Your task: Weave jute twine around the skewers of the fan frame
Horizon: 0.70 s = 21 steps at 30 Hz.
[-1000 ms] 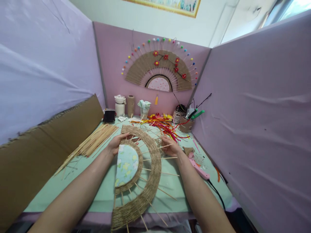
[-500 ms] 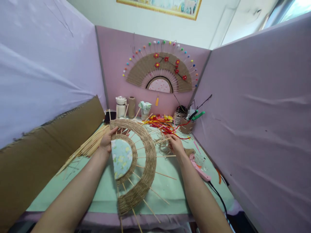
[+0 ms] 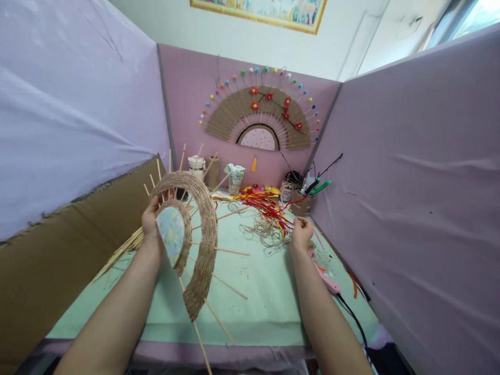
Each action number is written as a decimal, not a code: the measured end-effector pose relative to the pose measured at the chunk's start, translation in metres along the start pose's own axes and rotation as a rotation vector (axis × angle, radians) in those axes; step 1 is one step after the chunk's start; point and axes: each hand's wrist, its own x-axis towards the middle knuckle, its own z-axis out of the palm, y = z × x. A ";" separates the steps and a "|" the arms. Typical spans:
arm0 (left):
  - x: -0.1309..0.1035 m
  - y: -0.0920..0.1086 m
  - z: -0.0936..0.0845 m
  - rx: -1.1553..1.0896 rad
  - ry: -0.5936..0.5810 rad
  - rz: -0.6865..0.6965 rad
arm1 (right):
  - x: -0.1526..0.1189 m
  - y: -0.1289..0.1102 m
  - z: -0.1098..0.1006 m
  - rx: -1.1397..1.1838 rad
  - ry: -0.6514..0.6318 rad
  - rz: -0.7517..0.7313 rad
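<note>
My left hand [image 3: 150,221] is closed around the left end of a half-round fan [image 3: 209,229]. The fan has thin wooden sticks, two bands of woven brown twine and a pale blue flowered centre [image 3: 172,234]. It is tilted above the table, with stick ends poking out past the outer band. Over to the right, my right hand [image 3: 302,234] is apart from the fan, its fingers curled together. What they hold, if anything, is too small to make out. A loose tangle of twine [image 3: 265,232] lies just left of that hand.
A pink glue gun [image 3: 328,281] with a black cord lies by my right forearm. Red and yellow fuzzy stems [image 3: 269,203] are heaped at the back. Pots of tools [image 3: 300,203] stand at back right, wooden sticks [image 3: 121,252] lie left. A finished fan [image 3: 230,112] hangs on the panel.
My left hand has moved the fan left and turned it more edge-on. My right hand has drawn away from the fan's sticks to the right, and its fingers are curled in.
</note>
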 end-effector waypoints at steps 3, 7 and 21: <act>-0.007 -0.012 0.003 0.036 -0.005 -0.113 | -0.015 -0.004 0.004 -0.098 -0.274 -0.052; -0.022 -0.038 0.004 0.149 -0.021 -0.396 | -0.036 -0.020 0.012 -0.188 -0.385 -0.285; -0.042 -0.060 0.003 0.230 -0.151 -0.673 | -0.102 -0.062 0.069 0.322 -1.068 0.158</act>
